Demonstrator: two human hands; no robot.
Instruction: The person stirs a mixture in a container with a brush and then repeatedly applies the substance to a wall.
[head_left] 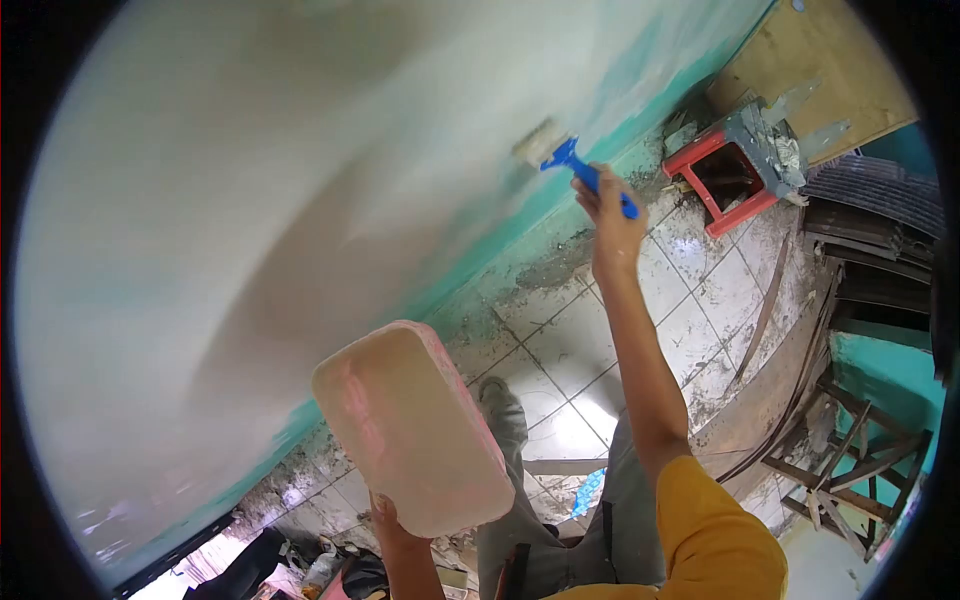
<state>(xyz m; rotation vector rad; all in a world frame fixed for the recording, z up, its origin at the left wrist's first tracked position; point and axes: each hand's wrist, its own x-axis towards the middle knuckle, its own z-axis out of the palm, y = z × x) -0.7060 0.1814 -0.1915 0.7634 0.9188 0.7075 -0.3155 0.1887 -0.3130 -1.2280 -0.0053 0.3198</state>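
Note:
My right hand [612, 208] is closed around the blue handle of a wide brush [585, 172]. The brush's pale bristles touch, or are very near, the wall [300, 200], which is whitish over turquoise paint. Lower down, my left hand [392, 520] grips the bottom edge of a beige rectangular tub or board [415, 430] with pink smears. Its thumb shows at the edge, and the other fingers are hidden beneath. The beige thing is tilted, between the wall and my legs.
A red stool [735, 215] with a stained top and rags stands by the wall at upper right. Dirty white tiles [570, 340] cover the floor. A wooden frame [850, 460] stands at right, below stacked corrugated sheets [880, 195]. Bags and clutter [320, 570] lie at bottom left.

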